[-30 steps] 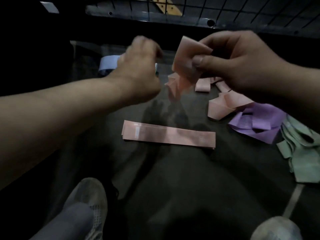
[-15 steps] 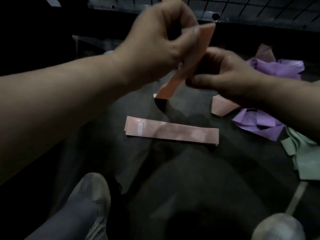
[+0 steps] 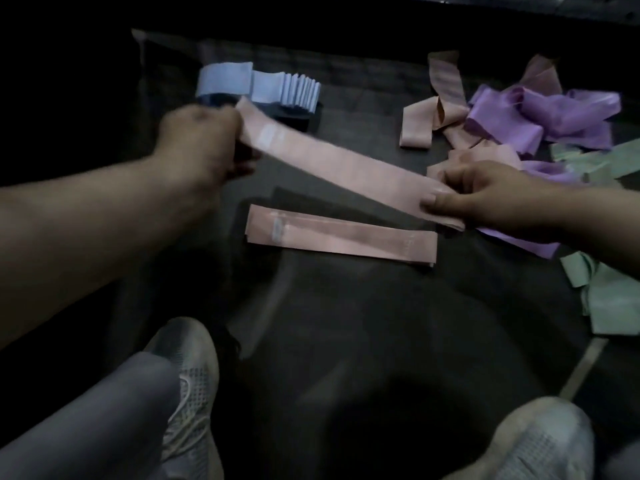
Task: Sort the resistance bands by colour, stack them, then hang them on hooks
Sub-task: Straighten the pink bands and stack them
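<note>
While left hand (image 3: 204, 143) and right hand (image 3: 485, 199) pinch it, pink band (image 3: 346, 168) (flat strip) stretches

Both bare forearms stretched forward, hands well apart. Left hand (image 3: 204, 147) blurred, fisted round one end of pink band (image 3: 339, 168). Right hand (image 3: 485, 197) lower, thumb on top, fingers (image 3: 460, 176) curled, pinching other end

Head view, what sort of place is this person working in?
Likely a dim gym or storeroom floor, not certain: resistance bands lie in colour piles on a dark mat near the person's shoes; left hand and right hand hold a pink band.
</note>
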Demonstrator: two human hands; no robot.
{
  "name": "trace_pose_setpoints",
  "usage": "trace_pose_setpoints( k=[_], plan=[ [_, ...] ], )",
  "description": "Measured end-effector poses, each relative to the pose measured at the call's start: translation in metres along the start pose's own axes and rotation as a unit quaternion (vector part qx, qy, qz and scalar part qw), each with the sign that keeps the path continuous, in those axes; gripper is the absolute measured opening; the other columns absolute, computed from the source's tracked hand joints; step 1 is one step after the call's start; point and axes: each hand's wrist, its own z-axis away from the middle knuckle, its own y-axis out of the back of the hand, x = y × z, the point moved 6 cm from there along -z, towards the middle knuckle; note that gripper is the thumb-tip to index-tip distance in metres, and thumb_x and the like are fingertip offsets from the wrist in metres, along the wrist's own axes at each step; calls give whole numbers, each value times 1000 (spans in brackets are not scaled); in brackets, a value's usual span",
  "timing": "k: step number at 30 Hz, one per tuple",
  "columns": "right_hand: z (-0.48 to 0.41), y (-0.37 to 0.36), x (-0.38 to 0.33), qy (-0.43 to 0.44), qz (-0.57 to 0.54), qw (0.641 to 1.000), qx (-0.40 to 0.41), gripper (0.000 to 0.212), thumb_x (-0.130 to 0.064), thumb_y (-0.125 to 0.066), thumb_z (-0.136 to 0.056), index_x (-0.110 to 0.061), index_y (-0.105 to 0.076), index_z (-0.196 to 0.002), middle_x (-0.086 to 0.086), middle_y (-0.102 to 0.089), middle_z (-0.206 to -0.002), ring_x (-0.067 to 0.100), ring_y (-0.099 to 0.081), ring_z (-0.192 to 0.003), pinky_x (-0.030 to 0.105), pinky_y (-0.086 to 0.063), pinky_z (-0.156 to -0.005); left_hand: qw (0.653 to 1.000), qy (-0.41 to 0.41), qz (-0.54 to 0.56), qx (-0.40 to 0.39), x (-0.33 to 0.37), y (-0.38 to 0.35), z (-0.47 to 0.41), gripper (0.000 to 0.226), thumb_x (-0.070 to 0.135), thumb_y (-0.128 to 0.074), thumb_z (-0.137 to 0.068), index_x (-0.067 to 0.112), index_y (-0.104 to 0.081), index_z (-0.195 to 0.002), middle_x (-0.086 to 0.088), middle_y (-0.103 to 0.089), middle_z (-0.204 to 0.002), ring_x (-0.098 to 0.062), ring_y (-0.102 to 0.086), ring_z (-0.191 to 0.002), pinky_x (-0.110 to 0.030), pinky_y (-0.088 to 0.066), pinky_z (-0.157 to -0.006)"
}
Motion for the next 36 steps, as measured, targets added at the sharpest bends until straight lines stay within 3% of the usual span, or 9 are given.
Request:
trace_pose_setpoints(
  k=[6,10,17,23,27,29,32,34,36],
  plan=[
    [-3,-6,40,-106,-6,991,86,20,-17,-68,-92,-5,-65,-107,11,-66,-90,15,-59,-67,20,-52,-50,990,122,-63,-24,-75,11,0,10,1,-52,-85,7,-59,-85,-10,-59,-74,-17,-65,-60,-20,-50,-44],
    [-8,-14,39,-51,97,987,118,22,-17,-76,-86,-15,-67,-106,7,-69,-93,16,-66,-73,25,-56,-61,986,96,-132,-41,-84,19,-2,15,1,-53,-88,9,-61,-77,-12,-59,-73,-17,-61,-57,-19,-48,-39],
    [-9,-23,41,6,241,961,135,31,-25,-74,-87,-21,-64,-116,1,-62,-105,16,-57,-92,22,-40,-77,963,66,-253,-64,-99,24,-8,16,2,-59,-89,8,-61,-74,-16,-64,-68,-17,-57,-46,-21,-48,-39],
    [-9,-32,49,27,301,947,104,35,-30,-71,-87,-16,-62,-118,7,-53,-114,24,-57,-101,33,-47,-90,927,21,-368,-69,-106,20,-12,7,10,-67,-85,10,-61,-82,-14,-67,-74,-28,-65,-66,-31,-52,-60],
    [-3,-39,48,37,385,919,78,57,-50,-73,-80,-19,-57,-126,8,-43,-121,28,-53,-106,41,-49,-94,866,-77,-492,-47,-100,23,-14,33,26,-73,-80,16,-56,-107,-12,-55,-119,-30,-56,-109,-33,-46,-96],
    [-2,-43,47,55,451,889,64,71,-58,-74,-76,-20,-51,-130,8,-41,-126,28,-48,-113,41,-47,-97,799,-204,-558,-93,-90,11,-8,61,37,-74,-77,18,-49,-130,-10,-43,-133,-31,-44,-124,-36,-36,-107],
    [-3,-48,49,64,493,866,53,73,-56,-74,-75,-20,-48,-133,7,-43,-126,26,-48,-111,42,-48,-94,660,-339,-639,-202,-88,-9,-3,87,48,-79,-70,24,-41,-143,-4,-36,-144,-27,-36,-132,-36,-29,-110],
    [-4,-50,49,71,491,866,59,66,-49,-74,-78,-18,-50,-130,7,-45,-123,26,-49,-109,43,-49,-92,614,-350,-669,-229,-92,-13,-10,84,48,-78,-72,25,-41,-143,-3,-36,-144,-26,-38,-131,-36,-31,-109],
    [-4,-52,48,84,480,871,67,57,-42,-73,-80,-15,-52,-126,8,-46,-118,27,-49,-106,42,-50,-88,598,-358,-678,-234,-92,-17,-12,70,43,-73,-79,23,-46,-141,-4,-41,-140,-27,-42,-127,-37,-35,-106]
  ],
)
